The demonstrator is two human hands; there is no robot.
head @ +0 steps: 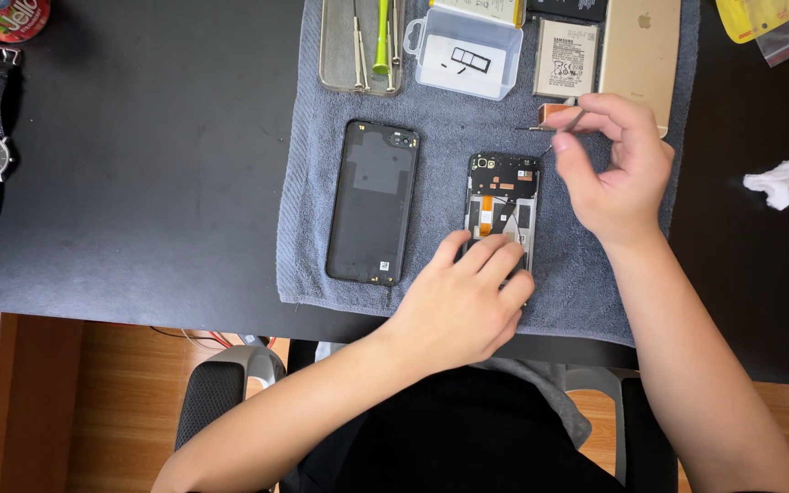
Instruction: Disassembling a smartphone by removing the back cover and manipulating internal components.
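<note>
- Opened phone [501, 205], back removed, lies face down on the grey towel [321, 183] at the near right of its middle; board, orange flex cable and dark shield plates are exposed.
- Left hand [463, 306] rests on the phone's near end, fingers curled flat and pressing it down; nothing is gripped.
- Right hand [618, 164] pinches a thin metal tool [566, 128] between thumb and forefinger, tip just beside the phone's far right corner. Whether it is tweezers or a fine driver cannot be told.
- Risk: a slip of the tip could scratch the board or nick the flex cable, since both lie bare beside it.
- Risk: any small screw lifted here could drop into the towel pile and be lost; the clear parts box [466, 50] sits well apart at the far edge.
- Risk: pressure from the left fingertips on the open frame may stress the screen beneath.
- Detached back cover [372, 203] lies to the left; batteries [565, 57] and a gold phone [641, 50] lie far right.
</note>
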